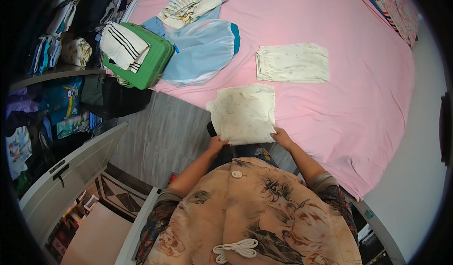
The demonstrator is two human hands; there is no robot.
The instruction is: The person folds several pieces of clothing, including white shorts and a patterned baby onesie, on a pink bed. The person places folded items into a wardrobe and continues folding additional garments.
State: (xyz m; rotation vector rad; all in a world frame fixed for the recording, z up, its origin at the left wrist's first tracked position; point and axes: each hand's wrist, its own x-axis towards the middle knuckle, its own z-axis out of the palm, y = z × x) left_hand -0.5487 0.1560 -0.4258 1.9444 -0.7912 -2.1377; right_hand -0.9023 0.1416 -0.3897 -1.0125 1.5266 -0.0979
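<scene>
A cream printed garment (246, 114) is stretched between my two hands at the near edge of the bed. My left hand (216, 145) pinches its lower left corner, and my right hand (280, 137) grips the lower right one. The garment's far part rests on the pink bedsheet (300, 120), while its near end hangs over the edge. Beyond it, a folded cream garment (293, 62) with a similar print lies flat on the bed.
A green case (155, 63) at the bed's left corner bears a white striped cloth (124, 45). Beside it lie a light-blue sheer garment (201, 49) and a printed child's top (191, 7). Clothes-filled shelves (53, 74) stand left, above a door (74, 180) standing ajar.
</scene>
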